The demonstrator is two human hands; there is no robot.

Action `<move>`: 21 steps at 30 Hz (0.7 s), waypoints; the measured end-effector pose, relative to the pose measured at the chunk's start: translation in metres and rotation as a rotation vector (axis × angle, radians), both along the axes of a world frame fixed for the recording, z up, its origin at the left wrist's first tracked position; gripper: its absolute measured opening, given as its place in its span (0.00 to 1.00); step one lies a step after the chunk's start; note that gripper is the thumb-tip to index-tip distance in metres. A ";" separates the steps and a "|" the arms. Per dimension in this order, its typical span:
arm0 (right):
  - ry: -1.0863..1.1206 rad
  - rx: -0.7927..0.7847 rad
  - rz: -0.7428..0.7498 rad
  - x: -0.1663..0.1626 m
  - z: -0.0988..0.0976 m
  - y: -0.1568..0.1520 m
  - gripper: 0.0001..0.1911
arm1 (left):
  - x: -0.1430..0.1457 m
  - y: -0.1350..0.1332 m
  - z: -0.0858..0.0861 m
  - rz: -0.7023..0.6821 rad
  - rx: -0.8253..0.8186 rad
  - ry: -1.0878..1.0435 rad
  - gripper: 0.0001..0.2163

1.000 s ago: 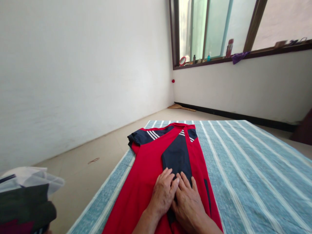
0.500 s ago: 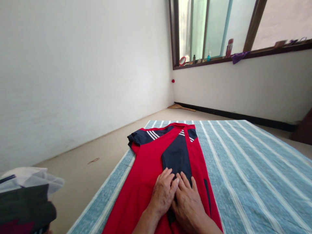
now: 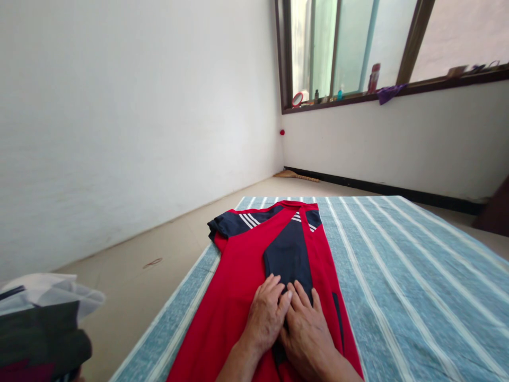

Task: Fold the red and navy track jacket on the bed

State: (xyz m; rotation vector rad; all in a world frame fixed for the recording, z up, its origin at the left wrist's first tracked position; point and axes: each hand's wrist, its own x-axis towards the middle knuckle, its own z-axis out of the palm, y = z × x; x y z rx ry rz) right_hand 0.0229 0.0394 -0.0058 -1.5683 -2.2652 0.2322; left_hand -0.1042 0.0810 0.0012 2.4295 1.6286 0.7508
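Observation:
A red and navy short-sleeved shirt (image 3: 230, 276) with white stripes on its shoulders lies on the bed's striped blue sheet (image 3: 397, 286). Its right side is folded inward, so that one navy sleeve (image 3: 290, 252) lies along the front. My left hand (image 3: 266, 313) rests flat on the shirt just below that sleeve's end. Beside it and touching it, my right hand (image 3: 305, 323) presses on the sleeve and the red cloth. Both hands have their fingers stretched out and grasp nothing. The shirt's lower part runs out of view beneath my wrists.
Stacked dark and white clothes (image 3: 43, 323) stand at the lower left, beside the bed. A broom (image 3: 296, 174) lies on the floor in the far corner. Bottles, a red-rimmed mirror (image 3: 297, 100) and a purple cloth (image 3: 389, 94) sit along the window sill.

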 end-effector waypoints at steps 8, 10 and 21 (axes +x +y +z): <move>-0.011 -0.022 0.007 0.000 0.000 0.001 0.25 | 0.000 0.000 -0.002 -0.003 0.008 0.013 0.14; -0.013 -0.023 0.014 0.000 0.000 0.002 0.25 | 0.000 0.000 -0.001 -0.007 0.004 0.025 0.14; -0.003 0.002 0.015 0.000 -0.001 0.002 0.25 | -0.001 0.000 -0.002 -0.003 0.028 -0.001 0.14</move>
